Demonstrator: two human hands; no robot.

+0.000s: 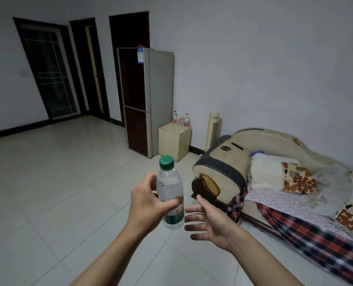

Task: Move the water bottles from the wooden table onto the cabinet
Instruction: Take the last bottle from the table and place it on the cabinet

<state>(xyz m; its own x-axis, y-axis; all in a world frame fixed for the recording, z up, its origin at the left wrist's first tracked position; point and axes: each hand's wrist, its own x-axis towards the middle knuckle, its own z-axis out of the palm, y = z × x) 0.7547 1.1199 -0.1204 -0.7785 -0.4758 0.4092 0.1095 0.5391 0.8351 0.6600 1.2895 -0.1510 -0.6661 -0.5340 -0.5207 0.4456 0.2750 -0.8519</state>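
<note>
My left hand (148, 200) grips a clear water bottle (170, 188) with a green cap and green label, held upright in front of me over the floor. Just to its right, my right hand (209, 223) is open, fingers spread toward the bottle, not touching it. Across the room a small cream cabinet (174, 141) stands against the wall beside the fridge. Three bottles (180, 119) with red labels stand on its top at the back. The wooden table is out of view.
A tall dark-red and silver fridge (144, 100) stands left of the cabinet. A tower fan (212, 131) is to its right. A sofa (274, 182) with blankets and cushions fills the right side. Pale floor tiles (68, 182) stretch toward dark doors at the back left.
</note>
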